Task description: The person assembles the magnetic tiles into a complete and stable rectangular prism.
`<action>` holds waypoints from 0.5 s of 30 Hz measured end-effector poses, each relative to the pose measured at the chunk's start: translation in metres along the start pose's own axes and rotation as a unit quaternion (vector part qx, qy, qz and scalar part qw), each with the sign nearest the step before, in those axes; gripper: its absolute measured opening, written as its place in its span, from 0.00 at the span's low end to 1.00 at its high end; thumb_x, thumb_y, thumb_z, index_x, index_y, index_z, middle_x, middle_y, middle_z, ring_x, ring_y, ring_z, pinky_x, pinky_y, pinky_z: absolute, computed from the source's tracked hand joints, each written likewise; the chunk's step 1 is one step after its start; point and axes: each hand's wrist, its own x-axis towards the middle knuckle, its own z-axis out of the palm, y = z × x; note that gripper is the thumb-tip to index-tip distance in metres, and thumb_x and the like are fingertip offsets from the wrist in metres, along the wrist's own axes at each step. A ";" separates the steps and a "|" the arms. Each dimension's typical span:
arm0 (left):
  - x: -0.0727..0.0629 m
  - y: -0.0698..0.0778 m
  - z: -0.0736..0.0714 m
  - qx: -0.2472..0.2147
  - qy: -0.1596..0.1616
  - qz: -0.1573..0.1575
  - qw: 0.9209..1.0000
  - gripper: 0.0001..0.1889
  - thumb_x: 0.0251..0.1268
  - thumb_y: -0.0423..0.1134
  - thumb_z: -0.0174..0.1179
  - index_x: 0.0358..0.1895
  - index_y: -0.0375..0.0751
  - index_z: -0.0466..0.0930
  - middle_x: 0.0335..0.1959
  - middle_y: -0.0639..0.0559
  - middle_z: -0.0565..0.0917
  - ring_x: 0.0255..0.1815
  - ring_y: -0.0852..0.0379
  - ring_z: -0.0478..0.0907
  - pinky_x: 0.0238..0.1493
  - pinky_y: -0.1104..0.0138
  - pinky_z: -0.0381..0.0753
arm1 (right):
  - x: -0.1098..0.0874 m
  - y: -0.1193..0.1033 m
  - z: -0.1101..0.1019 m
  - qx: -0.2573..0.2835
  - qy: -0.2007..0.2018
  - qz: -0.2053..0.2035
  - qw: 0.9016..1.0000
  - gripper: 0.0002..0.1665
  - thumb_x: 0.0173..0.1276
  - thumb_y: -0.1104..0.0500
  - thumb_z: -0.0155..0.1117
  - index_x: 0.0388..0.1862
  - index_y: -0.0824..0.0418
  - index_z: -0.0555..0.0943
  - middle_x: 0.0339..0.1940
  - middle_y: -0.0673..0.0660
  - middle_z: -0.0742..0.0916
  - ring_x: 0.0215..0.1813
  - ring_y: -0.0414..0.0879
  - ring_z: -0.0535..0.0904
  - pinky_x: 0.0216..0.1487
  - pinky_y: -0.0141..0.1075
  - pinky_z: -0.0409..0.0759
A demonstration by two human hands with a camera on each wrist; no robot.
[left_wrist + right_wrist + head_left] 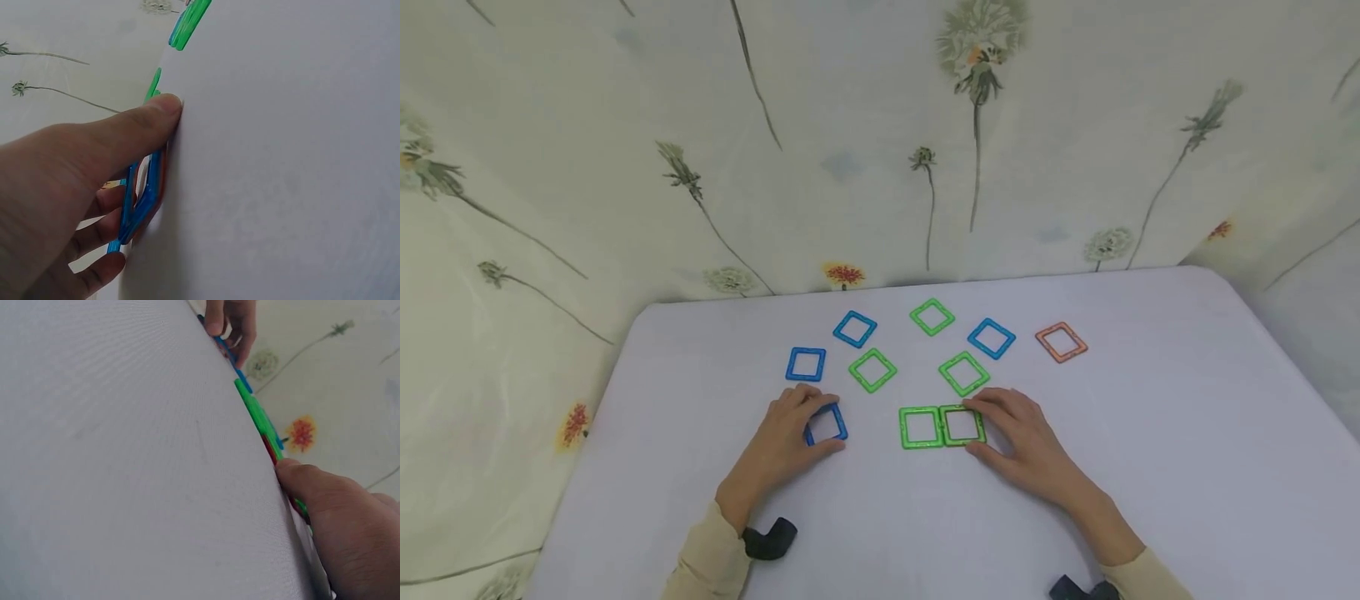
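The left hand [787,433] pinches a blue square frame [842,421] low over the desk [880,517]; the right hand [1026,442] grips a green square frame [953,408], touching its green neighbour [905,428]. Positioning seems in hand; the next move calls for aligned edges.

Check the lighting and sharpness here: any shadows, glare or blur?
Head view: soft light, green square tiles clearly outlined, no strong glare; left wrist view: dimmer, a soft shadow on the white tablecloth beside the blue square tile; right wrist view: also dim, the red flower print slightly blurred.
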 end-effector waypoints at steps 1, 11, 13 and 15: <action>0.000 0.000 0.000 -0.002 0.000 -0.002 1.000 0.31 0.50 0.56 0.68 0.59 0.54 0.75 0.53 0.54 0.75 0.55 0.55 0.69 0.60 0.56 0.69 | 0.000 0.000 0.000 0.001 -0.002 0.001 1.000 0.33 0.56 0.47 0.71 0.61 0.52 0.74 0.60 0.50 0.75 0.65 0.47 0.65 0.66 0.45 0.55; 0.002 -0.003 0.001 -0.032 -0.003 -0.019 0.999 0.32 0.50 0.59 0.67 0.61 0.60 0.73 0.55 0.58 0.74 0.55 0.59 0.71 0.58 0.61 0.75 | 0.000 0.001 0.002 -0.001 -0.002 0.000 1.000 0.34 0.56 0.47 0.71 0.61 0.52 0.74 0.60 0.51 0.75 0.65 0.47 0.65 0.66 0.44 0.56; 0.003 -0.003 0.001 -0.042 -0.003 -0.022 0.999 0.32 0.51 0.60 0.66 0.62 0.62 0.71 0.56 0.58 0.74 0.56 0.59 0.72 0.59 0.60 0.74 | 0.000 0.001 0.001 -0.001 -0.005 0.002 1.000 0.34 0.56 0.47 0.71 0.61 0.52 0.74 0.60 0.50 0.75 0.65 0.46 0.65 0.66 0.44 0.56; 0.004 -0.003 0.001 -0.052 -0.004 -0.024 0.998 0.32 0.51 0.61 0.66 0.62 0.62 0.70 0.57 0.59 0.73 0.57 0.60 0.72 0.60 0.60 0.74 | 0.000 0.001 0.001 -0.002 -0.006 0.005 1.000 0.34 0.56 0.46 0.71 0.61 0.52 0.74 0.60 0.50 0.75 0.65 0.46 0.64 0.66 0.44 0.55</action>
